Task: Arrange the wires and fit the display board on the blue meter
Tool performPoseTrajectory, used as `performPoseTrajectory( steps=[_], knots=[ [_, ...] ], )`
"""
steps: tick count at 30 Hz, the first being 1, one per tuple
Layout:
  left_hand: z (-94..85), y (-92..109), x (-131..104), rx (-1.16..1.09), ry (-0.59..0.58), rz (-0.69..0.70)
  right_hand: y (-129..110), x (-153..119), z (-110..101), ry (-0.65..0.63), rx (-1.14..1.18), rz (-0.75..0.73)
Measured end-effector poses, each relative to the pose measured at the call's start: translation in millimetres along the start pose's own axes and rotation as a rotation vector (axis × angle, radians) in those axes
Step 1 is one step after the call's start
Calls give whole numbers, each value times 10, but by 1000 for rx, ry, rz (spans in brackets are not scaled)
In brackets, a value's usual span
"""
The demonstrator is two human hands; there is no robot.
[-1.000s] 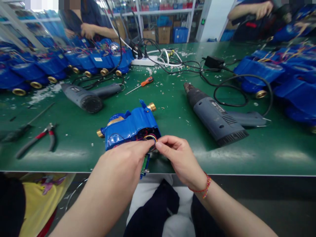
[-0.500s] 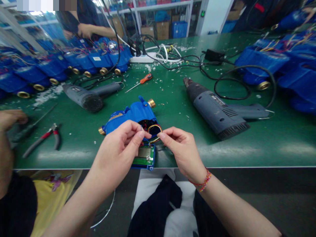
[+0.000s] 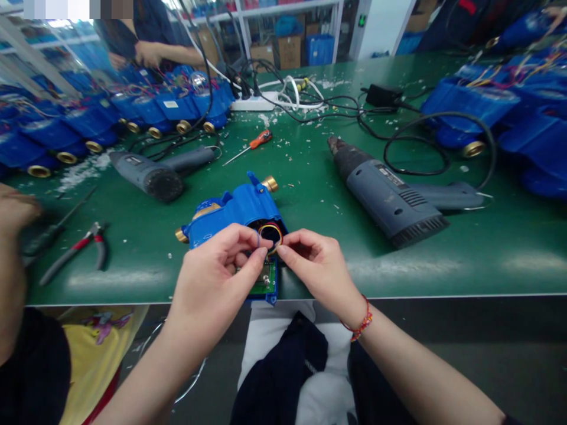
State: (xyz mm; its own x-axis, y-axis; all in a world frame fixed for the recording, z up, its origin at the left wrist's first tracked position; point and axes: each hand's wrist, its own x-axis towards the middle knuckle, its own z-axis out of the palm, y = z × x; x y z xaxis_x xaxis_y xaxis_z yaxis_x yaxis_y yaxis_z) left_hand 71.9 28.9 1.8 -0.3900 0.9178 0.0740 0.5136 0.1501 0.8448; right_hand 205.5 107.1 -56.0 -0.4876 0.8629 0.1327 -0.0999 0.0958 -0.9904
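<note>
A blue water meter (image 3: 234, 211) with brass ends lies on the green table (image 3: 310, 195) near its front edge, its open end facing me. Coloured wires (image 3: 270, 231) curl out of that opening. Below them a small green circuit board (image 3: 261, 282) in a blue frame rests at the table edge. My left hand (image 3: 219, 271) pinches a thin wire at the opening. My right hand (image 3: 316, 265), with a red bead bracelet, pinches the wires from the other side. Both sets of fingertips almost meet over the opening.
Two grey heat guns (image 3: 385, 195) (image 3: 153, 171) lie right and left of the meter. An orange screwdriver (image 3: 257, 141), red-handled pliers (image 3: 82, 248), a power strip (image 3: 252, 103) and black cables lie about. Rows of blue meters (image 3: 133, 112) line both sides. Another person's hand (image 3: 15, 209) is at left.
My hands have drawn together and tucked the wire loop toward the meter's opening. The circuit board came into view, then got partly covered. A co-worker's hand appeared at left.
</note>
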Motion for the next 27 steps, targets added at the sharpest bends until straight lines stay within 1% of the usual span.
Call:
performPoseTrajectory(
  steps=[4,7,9,12,14,18,20,24,27],
  knots=[
    [-2,-42,-30,240,24,123,-7,-9,8,-52,9,-97],
    [-2,-45,-24,318,12,177,-34,-19,9,-59,-39,-170],
    [-7,-47,-14,296,-8,162,-48,-28,15,-29,-95,-221],
    [-24,-65,-5,255,-26,102,-47,-39,32,39,-187,-275],
    [-34,-84,-7,241,-30,67,-28,-42,45,65,-189,-235],
    [-28,-127,-16,182,-59,7,37,-50,63,95,-84,-49],
    [-18,-150,-20,146,-85,-7,58,-60,66,84,-20,14],
    [-8,-187,-25,109,-103,15,40,-73,75,13,86,80],
    [-11,-205,-21,84,-90,11,3,-65,88,-19,89,87]
  ],
)
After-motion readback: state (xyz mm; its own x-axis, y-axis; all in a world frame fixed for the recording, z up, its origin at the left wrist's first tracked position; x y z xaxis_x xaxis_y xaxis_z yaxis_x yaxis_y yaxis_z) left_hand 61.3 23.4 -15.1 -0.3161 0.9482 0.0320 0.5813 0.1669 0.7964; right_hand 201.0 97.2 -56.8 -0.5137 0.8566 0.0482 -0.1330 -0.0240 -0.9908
